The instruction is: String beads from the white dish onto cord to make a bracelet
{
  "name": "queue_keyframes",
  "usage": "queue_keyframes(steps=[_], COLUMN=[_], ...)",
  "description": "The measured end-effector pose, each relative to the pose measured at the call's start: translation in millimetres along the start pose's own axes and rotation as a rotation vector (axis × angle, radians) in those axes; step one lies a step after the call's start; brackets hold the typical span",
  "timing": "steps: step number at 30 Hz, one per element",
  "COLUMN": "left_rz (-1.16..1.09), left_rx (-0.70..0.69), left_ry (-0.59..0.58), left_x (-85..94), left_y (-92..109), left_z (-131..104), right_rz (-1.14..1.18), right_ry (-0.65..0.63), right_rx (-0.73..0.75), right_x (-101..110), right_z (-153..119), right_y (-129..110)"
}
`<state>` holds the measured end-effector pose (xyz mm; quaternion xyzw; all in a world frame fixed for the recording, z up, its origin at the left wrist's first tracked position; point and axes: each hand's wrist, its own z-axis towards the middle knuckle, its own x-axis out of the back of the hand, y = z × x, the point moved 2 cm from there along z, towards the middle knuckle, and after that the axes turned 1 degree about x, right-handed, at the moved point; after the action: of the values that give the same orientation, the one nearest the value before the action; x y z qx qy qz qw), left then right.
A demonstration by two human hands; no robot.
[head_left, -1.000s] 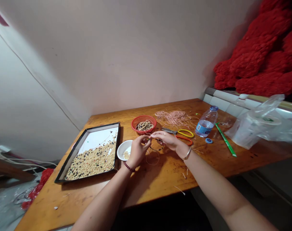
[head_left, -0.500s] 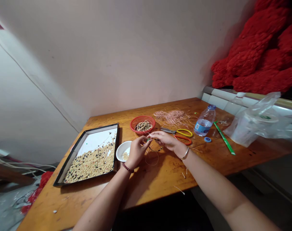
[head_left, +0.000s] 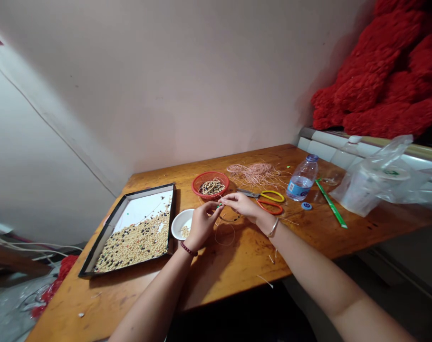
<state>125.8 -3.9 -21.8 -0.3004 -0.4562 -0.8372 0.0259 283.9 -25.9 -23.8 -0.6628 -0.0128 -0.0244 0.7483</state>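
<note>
My left hand pinches a small green bead at its fingertips, above the table beside the white bowl. Close against it, my right hand has thumb and fingers pressed together on the thin cord at the bead. A beaded string hangs in a curve under my hands, with a loose loop of cord below it. A few pale beads lie in the bowl. Just behind my hands stands a red basket with strung beads inside. My fingers partly hide the cord ends.
At left lies a black-edged tray of pale and dark beads. Scissors with yellow and orange handles, a pink cord tangle, a water bottle, a blue cap, a green strip and a bagged roll are to the right.
My right fingertips have moved slightly left and down, closer to the green bead. The beaded string below has shifted a little. My left hand has hardly moved.
</note>
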Motion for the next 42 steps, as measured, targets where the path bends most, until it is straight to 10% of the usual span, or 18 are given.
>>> queue_keyframes(steps=[21, 42], left_rz=[0.172, -0.127], left_rx=[0.024, 0.092], left_ry=[0.090, -0.011], left_x=[5.2, 3.2], left_y=[4, -1], left_z=[-1, 4], right_rz=[-0.098, -0.155], right_ry=[0.027, 0.047], right_rx=[0.155, 0.201], right_x=[-1, 1], right_z=[8, 7], right_y=[14, 10])
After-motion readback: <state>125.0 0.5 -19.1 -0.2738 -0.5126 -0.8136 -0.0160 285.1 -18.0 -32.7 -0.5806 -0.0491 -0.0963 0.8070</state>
